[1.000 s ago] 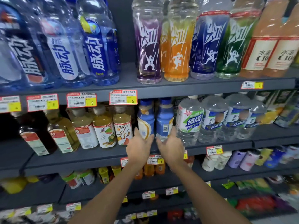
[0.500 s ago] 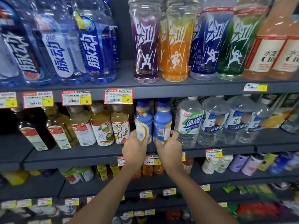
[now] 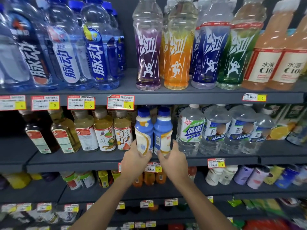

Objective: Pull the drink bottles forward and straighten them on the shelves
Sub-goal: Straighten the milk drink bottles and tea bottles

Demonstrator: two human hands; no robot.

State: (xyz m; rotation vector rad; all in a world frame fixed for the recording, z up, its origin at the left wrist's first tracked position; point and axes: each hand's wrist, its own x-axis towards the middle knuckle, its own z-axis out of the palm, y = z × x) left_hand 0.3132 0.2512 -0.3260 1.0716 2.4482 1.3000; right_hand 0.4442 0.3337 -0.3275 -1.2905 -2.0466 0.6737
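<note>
Two blue-and-cream drink bottles with blue caps stand side by side at the front of the middle shelf (image 3: 74,161). My left hand (image 3: 135,159) grips the base of the left bottle (image 3: 143,130). My right hand (image 3: 172,159) holds the base of the right bottle (image 3: 163,130), thumb on its right side. Both bottles are upright and touch each other.
Yellow tea bottles (image 3: 103,131) stand close on the left, clear water bottles (image 3: 191,130) close on the right. The top shelf carries large blue, purple and orange sports bottles (image 3: 176,52). Lower shelves hold small bottles and cans (image 3: 252,176). Price tags line the shelf edges.
Both hands have slid the two blue-and-cream bottles forward to the shelf's front edge. The camera has come closer to the shelf.
</note>
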